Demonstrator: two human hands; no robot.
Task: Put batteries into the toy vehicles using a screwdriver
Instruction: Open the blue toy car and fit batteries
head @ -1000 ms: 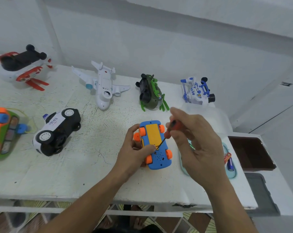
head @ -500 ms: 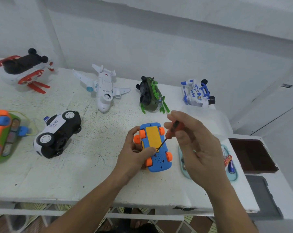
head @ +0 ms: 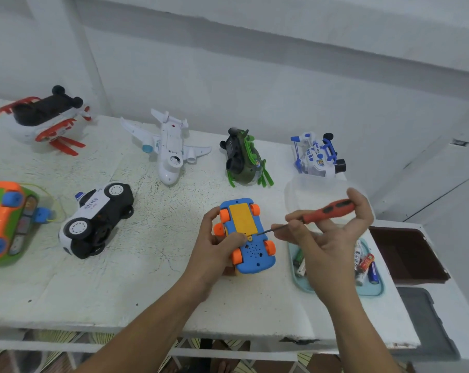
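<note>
Soft even light (edges bowed)

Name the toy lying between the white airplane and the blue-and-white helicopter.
The head view shows a dark green helicopter between the white airplane and the blue-and-white helicopter, touching neither.

Blue plastic toy car (head: 254,254) mid-frame on the white counter (head: 147,278); teal plastic tray (head: 373,292) to its right; white plastic toy plane (head: 168,146) behind it.

On the white table (head: 93,292) lie a police car (head: 96,219), a white airplane (head: 168,149) and a teal tray (head: 373,290).
</note>
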